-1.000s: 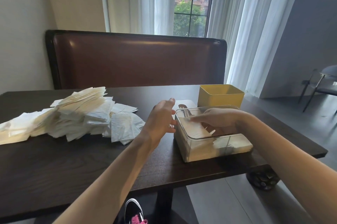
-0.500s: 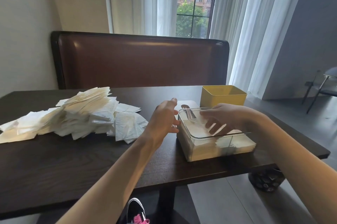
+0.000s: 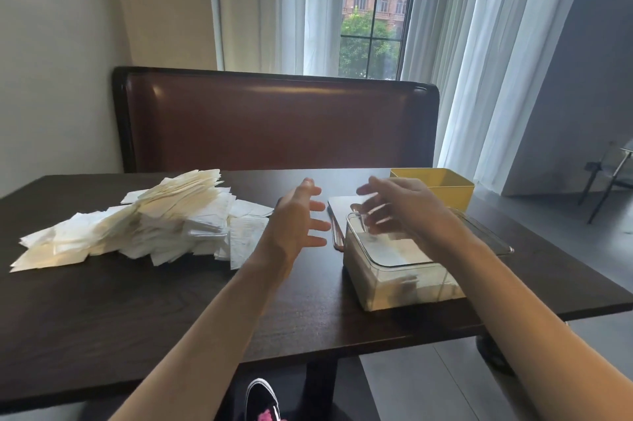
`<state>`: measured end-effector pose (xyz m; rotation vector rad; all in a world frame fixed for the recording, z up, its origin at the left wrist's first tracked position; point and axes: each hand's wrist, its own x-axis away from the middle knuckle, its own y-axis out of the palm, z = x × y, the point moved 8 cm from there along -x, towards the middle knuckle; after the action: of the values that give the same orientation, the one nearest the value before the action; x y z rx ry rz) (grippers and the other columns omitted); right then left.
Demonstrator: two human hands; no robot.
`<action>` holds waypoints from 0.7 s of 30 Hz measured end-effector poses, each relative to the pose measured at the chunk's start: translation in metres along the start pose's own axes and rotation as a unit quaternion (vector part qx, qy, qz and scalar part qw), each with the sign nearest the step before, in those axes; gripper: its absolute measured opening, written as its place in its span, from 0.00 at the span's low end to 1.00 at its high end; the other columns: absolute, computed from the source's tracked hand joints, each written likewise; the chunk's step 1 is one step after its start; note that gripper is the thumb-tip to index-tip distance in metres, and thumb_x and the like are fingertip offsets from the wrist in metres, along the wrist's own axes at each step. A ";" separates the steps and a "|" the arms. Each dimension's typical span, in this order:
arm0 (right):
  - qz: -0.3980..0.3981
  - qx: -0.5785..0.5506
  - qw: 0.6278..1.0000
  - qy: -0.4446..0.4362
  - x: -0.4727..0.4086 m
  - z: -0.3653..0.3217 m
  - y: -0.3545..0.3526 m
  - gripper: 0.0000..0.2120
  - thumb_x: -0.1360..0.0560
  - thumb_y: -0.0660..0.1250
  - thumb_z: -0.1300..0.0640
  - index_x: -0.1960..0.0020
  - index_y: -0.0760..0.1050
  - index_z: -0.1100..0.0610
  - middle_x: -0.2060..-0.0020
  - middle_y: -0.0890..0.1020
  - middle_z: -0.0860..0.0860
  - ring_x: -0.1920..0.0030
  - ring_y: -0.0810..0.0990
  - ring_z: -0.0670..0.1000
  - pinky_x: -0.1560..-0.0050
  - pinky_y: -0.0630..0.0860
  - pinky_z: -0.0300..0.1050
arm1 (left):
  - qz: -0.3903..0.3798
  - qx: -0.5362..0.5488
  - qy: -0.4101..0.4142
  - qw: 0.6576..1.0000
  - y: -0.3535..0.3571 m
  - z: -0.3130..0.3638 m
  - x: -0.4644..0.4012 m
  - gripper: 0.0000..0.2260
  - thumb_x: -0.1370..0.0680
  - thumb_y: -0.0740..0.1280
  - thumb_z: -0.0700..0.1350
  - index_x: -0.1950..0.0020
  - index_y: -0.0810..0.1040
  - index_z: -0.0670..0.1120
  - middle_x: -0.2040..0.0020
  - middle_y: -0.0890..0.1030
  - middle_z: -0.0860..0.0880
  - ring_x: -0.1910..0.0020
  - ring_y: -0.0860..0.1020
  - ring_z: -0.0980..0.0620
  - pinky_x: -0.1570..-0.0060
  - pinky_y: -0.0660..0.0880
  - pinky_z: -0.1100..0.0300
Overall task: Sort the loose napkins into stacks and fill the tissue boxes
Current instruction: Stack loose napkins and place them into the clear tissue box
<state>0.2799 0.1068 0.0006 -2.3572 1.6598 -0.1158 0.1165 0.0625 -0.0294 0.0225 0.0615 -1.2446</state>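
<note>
Head view: the clear tissue box (image 3: 400,269) sits just under the spread, empty right hand (image 3: 400,204). Left hand (image 3: 298,221), fingers splayed and holding nothing, hovers between it and the loose napkins (image 3: 147,225) on the counter (image 3: 137,311).

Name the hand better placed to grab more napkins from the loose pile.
Left. The left hand hovers open beside the napkin pile, empty. The right hand hangs over the clear tissue box, on the far side from the pile.

right hand (image 3: 404,211) lifted out of clear box (image 3: 394,280) | fingers spread
</note>
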 end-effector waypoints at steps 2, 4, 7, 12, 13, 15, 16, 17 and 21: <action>0.025 -0.081 0.995 -0.061 0.009 -0.016 0.016 0.14 0.17 0.60 0.53 0.46 0.79 0.62 0.61 0.82 0.57 0.65 0.81 0.52 0.64 0.81 0.40 | 0.025 0.009 0.008 1.000 -0.017 0.001 -0.001 0.20 0.14 0.51 0.55 0.34 0.75 0.45 0.40 0.79 0.44 0.47 0.81 0.43 0.54 0.79 0.53; 0.038 -0.109 0.988 -0.100 0.016 -0.027 0.036 0.13 0.17 0.60 0.54 0.47 0.80 0.60 0.61 0.83 0.57 0.63 0.83 0.52 0.60 0.82 0.40 | 0.052 0.021 0.017 0.998 -0.035 0.002 0.000 0.21 0.14 0.50 0.55 0.35 0.75 0.45 0.42 0.79 0.45 0.50 0.81 0.46 0.56 0.79 0.54; 0.032 -0.131 0.984 -0.119 0.017 -0.031 0.074 0.12 0.17 0.60 0.53 0.49 0.80 0.56 0.57 0.84 0.57 0.57 0.85 0.52 0.53 0.82 0.41 | 0.088 0.030 0.021 0.995 -0.064 -0.002 -0.002 0.23 0.14 0.48 0.56 0.36 0.77 0.45 0.44 0.81 0.45 0.49 0.82 0.45 0.53 0.79 0.53; 0.022 -0.096 0.994 -0.049 -0.017 0.002 0.133 0.10 0.18 0.61 0.52 0.51 0.79 0.52 0.55 0.84 0.51 0.50 0.83 0.51 0.43 0.80 0.47 | 0.143 0.034 -0.007 0.989 -0.115 -0.025 -0.007 0.24 0.14 0.48 0.57 0.39 0.78 0.44 0.46 0.82 0.43 0.49 0.82 0.45 0.55 0.79 0.53; 0.026 -0.078 0.996 -0.032 -0.026 0.011 0.139 0.10 0.19 0.61 0.52 0.49 0.80 0.54 0.54 0.84 0.51 0.49 0.82 0.51 0.40 0.79 0.50 | 0.147 0.030 -0.010 0.989 -0.122 -0.031 -0.009 0.25 0.14 0.48 0.58 0.40 0.78 0.43 0.46 0.82 0.43 0.49 0.82 0.45 0.56 0.79 0.53; 0.033 -0.035 0.999 -0.006 -0.044 0.027 0.150 0.12 0.20 0.61 0.54 0.45 0.80 0.59 0.52 0.83 0.52 0.48 0.80 0.53 0.38 0.76 0.55 | 0.147 0.012 -0.013 0.989 -0.134 -0.041 -0.013 0.25 0.14 0.48 0.59 0.40 0.79 0.44 0.46 0.82 0.44 0.48 0.81 0.45 0.56 0.79 0.53; 0.032 -0.002 0.999 -0.004 -0.052 0.032 0.154 0.13 0.20 0.61 0.56 0.45 0.80 0.61 0.51 0.83 0.54 0.48 0.80 0.55 0.38 0.76 0.55 | 0.143 0.003 -0.013 0.990 -0.138 -0.045 -0.015 0.25 0.15 0.48 0.59 0.40 0.79 0.44 0.45 0.82 0.44 0.48 0.81 0.46 0.54 0.79 0.52; 0.028 0.032 0.999 -0.007 -0.060 0.036 0.160 0.12 0.20 0.61 0.58 0.45 0.80 0.63 0.51 0.83 0.56 0.48 0.79 0.56 0.41 0.76 0.54 | 0.136 -0.007 -0.014 0.991 -0.142 -0.049 -0.018 0.25 0.15 0.48 0.60 0.40 0.79 0.45 0.45 0.82 0.45 0.47 0.81 0.47 0.52 0.78 0.52; -0.012 0.127 0.992 -0.020 -0.093 0.055 0.177 0.11 0.22 0.67 0.58 0.41 0.79 0.59 0.45 0.81 0.53 0.43 0.77 0.54 0.44 0.75 0.46 | 0.105 -0.027 -0.022 0.994 -0.143 -0.063 -0.028 0.25 0.15 0.50 0.60 0.39 0.79 0.46 0.42 0.81 0.46 0.43 0.79 0.48 0.47 0.78 0.48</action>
<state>0.0981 0.1464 -0.0897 -2.1751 1.4999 -0.2653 -0.0302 0.0464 -0.0880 -0.0441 0.0525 -1.0324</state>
